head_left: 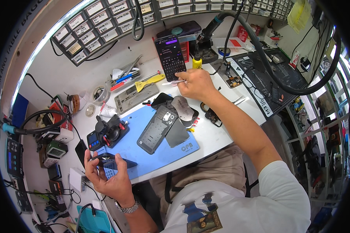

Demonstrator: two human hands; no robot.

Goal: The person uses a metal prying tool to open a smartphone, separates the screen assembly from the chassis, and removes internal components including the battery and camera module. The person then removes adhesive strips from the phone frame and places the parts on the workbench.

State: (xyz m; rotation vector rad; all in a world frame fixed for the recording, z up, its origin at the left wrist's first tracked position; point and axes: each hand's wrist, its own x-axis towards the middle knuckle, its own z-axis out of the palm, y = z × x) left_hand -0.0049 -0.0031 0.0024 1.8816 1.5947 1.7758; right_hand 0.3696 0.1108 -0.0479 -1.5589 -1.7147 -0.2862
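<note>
My left hand point(116, 184), with a metal watch on the wrist, grips a dark smartphone point(122, 160) by its edges between thumb and fingers, above the near left of the blue mat point(144, 165). My right hand point(198, 84) is closed on a slim silver tool point(169, 83) with a flat pointed tip; its kind is unclear. One right fingertip is at the lit on-screen keyboard of another phone point(169, 54), propped upright at the back. Between my hands lie a dark phone housing point(154, 130), a grey panel point(177, 134) and a silvery rounded piece point(184, 108).
A black clamp-like device point(112, 132) stands on the mat's left. Behind are a grey tray point(137, 97), a yellow scraper point(149, 82) and a yellow bottle point(197, 62). A black hose point(266, 64) arches over a dark work mat point(270, 83) at right. Labelled drawers point(105, 23) line the wall.
</note>
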